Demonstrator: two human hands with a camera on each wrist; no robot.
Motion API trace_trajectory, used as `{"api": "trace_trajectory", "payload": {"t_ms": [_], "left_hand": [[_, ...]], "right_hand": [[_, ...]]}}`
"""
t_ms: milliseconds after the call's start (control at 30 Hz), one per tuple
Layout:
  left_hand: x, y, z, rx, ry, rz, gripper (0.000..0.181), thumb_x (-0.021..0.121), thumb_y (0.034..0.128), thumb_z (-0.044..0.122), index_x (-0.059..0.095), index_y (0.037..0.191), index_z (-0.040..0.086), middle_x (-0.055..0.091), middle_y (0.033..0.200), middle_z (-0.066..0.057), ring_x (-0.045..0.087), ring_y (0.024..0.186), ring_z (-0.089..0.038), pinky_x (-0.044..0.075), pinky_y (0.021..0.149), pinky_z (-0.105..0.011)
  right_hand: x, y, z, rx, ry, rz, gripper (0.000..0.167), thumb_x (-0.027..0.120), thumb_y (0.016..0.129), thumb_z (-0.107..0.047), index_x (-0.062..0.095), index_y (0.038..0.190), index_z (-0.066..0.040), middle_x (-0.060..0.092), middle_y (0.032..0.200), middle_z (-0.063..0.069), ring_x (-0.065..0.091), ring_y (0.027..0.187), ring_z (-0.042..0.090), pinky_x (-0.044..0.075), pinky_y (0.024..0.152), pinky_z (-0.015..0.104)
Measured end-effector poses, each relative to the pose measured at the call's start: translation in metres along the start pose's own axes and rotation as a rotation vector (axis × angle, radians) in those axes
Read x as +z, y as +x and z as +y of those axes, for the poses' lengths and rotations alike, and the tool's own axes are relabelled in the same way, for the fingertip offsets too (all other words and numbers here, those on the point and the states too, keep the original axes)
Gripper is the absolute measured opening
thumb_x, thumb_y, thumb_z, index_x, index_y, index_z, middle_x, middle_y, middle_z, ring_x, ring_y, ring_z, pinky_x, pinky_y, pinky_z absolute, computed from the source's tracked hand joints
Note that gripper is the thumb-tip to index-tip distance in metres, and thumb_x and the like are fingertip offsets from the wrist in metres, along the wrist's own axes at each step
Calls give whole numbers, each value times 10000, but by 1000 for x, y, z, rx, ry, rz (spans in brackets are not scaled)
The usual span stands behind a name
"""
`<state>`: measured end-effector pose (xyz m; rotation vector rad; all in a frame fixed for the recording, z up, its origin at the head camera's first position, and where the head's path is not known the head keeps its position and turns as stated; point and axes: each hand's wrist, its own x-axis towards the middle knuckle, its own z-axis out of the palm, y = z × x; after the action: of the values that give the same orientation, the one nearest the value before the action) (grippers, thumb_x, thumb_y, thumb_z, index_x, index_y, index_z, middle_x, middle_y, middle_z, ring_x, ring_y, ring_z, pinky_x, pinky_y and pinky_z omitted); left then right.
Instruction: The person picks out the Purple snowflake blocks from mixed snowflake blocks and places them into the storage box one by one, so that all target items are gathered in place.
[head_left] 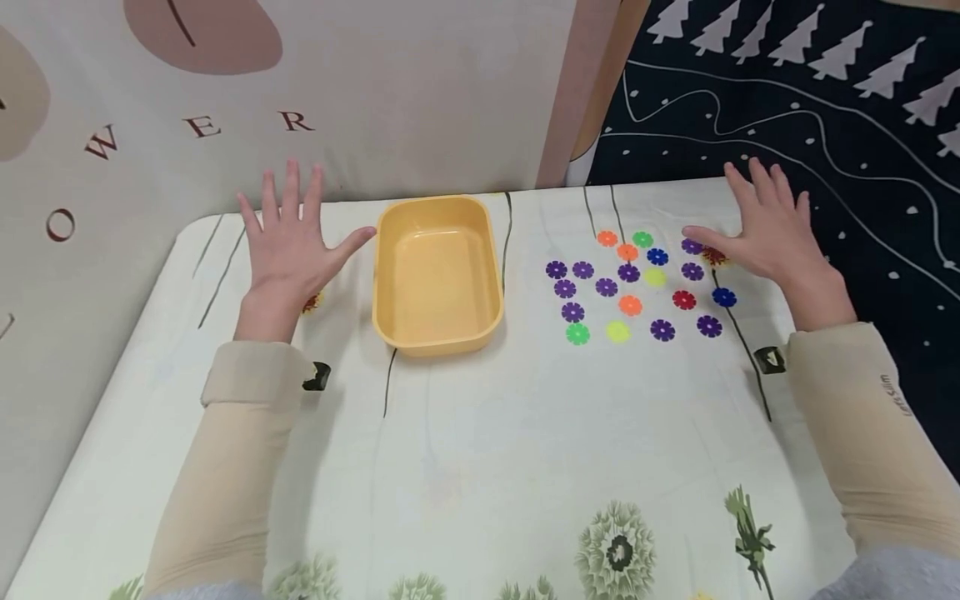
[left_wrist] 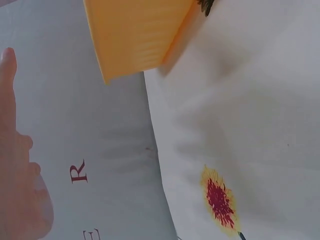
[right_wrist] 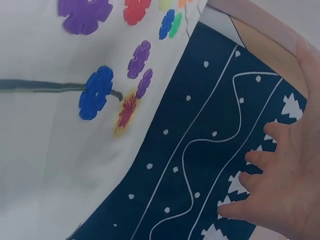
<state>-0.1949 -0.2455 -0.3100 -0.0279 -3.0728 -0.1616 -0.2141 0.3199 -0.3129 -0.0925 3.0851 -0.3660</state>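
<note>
Spreading its fingers apart, the left hand (head_left: 288, 250) hovers near a yellow rectangular tub (head_left: 438, 342) in the head view; the right hand (head_left: 776, 233), fingers also apart and holding nothing, hovers by multicoloured notched plastic discs (head_left: 624, 269) lying on the cloth-covered counter (head_left: 480, 442), right of the tub. The left wrist view shows the tub's outer wall. The right wrist view shows several discs near the counter's edge.
</note>
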Motion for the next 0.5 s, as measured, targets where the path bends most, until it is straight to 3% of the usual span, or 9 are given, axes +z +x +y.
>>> {"api": "trace_trajectory", "payload": {"t_ms": [267, 500], "left_hand": [[-3, -5, -3, 0, -26, 10, 1030, 244, 868, 863, -162, 1588, 247, -254, 1650, 6, -185, 1549, -330, -145, 1230, -641], [-4, -12, -3, -1, -81, 24, 1023, 292, 878, 844, -114, 1602, 246, -202, 1671, -7, -97, 1569, -319, -97, 1260, -603]], "right_hand": [[0, -6, 17, 56, 66, -2, 1060, 476, 913, -704, -18, 1606, -71, -75, 1661, 231, -104, 1538, 433, -44, 1211, 698], [3, -14, 32, 158, 184, 13, 960, 515, 962, -590, 37, 1608, -65, -28, 1664, 235, 24, 1527, 477, 84, 1199, 714]]}}
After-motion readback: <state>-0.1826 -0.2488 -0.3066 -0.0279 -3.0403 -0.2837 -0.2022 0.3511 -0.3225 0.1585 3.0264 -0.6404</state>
